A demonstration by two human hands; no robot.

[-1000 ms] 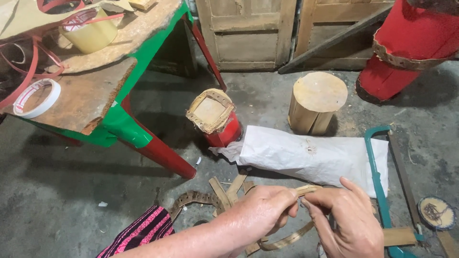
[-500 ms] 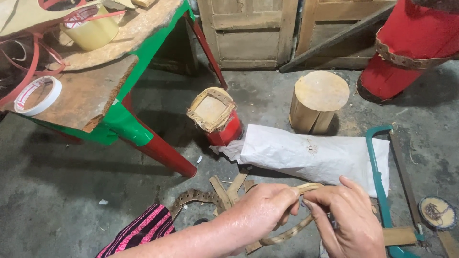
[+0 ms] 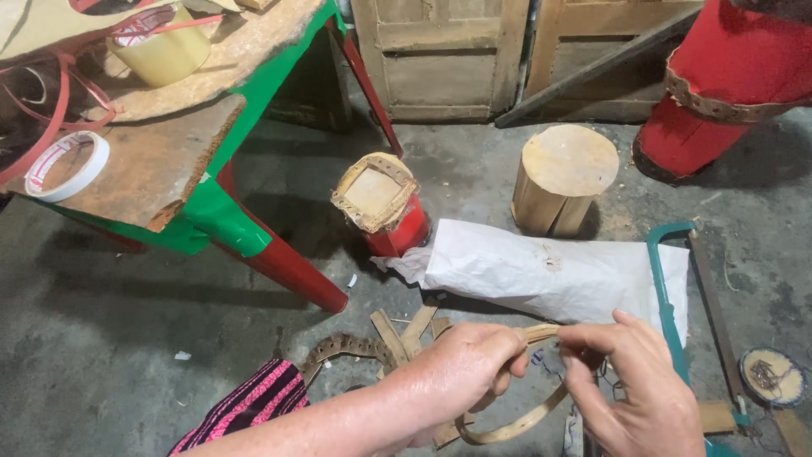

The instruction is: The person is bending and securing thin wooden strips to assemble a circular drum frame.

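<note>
My left hand [image 3: 461, 368] and right hand [image 3: 630, 385] both pinch a curved bamboo strip [image 3: 516, 427], fingers closed on it, above the white sack [image 3: 541, 275].

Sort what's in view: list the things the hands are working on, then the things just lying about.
In hand:
left hand
right hand
bent cane strip, held by both hands

Lying about:
white sack
wooden block
hacksaw
small red stool
tape roll on the table
yellow tub
wood offcuts
</note>
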